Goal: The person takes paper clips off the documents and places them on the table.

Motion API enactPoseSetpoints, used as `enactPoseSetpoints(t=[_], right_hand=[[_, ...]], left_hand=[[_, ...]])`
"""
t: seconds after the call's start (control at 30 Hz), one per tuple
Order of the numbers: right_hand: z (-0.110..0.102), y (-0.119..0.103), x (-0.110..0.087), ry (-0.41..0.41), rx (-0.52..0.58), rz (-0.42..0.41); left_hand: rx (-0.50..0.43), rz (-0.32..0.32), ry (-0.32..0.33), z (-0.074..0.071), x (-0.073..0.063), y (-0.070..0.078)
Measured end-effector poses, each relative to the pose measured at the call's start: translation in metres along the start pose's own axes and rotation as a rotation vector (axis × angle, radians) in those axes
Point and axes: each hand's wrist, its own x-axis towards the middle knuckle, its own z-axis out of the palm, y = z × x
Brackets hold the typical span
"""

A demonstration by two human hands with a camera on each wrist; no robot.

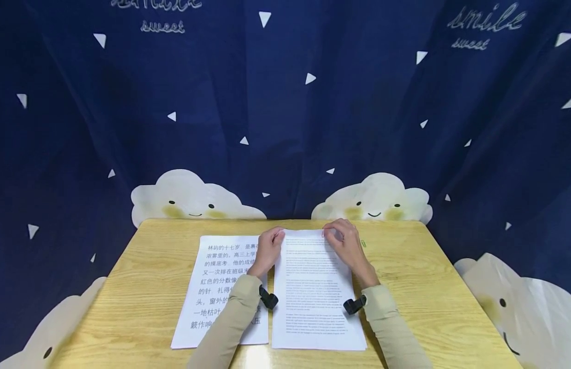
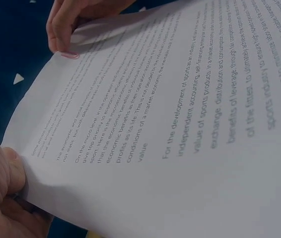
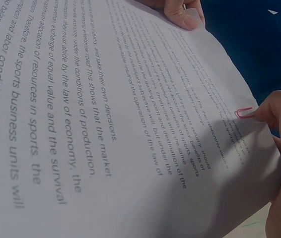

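Printed sheets of paper (image 1: pixel 313 292) with small English text lie before me, their far edge lifted off the table. My left hand (image 1: pixel 268 251) pinches their far left corner, thumb on the printed side. At the far right corner, my right hand (image 1: pixel 347 247) pinches a pinkish-red paper clip (image 3: pixel 243 112) against the edge. The clip's looped end lies over the printed face in the right wrist view; its other part is hidden by the fingers. How many sheets are held together I cannot tell.
Left of the sheets lies another stack of paper (image 1: pixel 211 292) with large Chinese characters, partly under my left forearm. A green paper clip (image 1: pixel 363 243) rests on the wooden table (image 1: pixel 414 297) just beyond my right hand. A dark blue curtain (image 1: pixel 285 102) hangs behind.
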Motion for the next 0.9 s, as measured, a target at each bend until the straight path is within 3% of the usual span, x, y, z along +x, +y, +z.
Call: enactPoseSetpoints(t=[0.33, 0.7, 0.9], right_hand=[[-0.0044, -0.0044, -0.0069, -0.047, -0.048, 0.083], [-0.0065, -0.0051, -0.0025, -0.081, -0.131, 0.001], [-0.0006, -0.0063, 0.0009, -0.098, -0.145, 0.019]], left_hand=[[-0.009, 0.009, -0.021, 0.0029, -0.0021, 0.0005], [0.003, 0.034, -0.009, 0.0020, -0.0009, 0.0022], [0.002, 0.029, -0.012, -0.0018, -0.0017, 0.0028]])
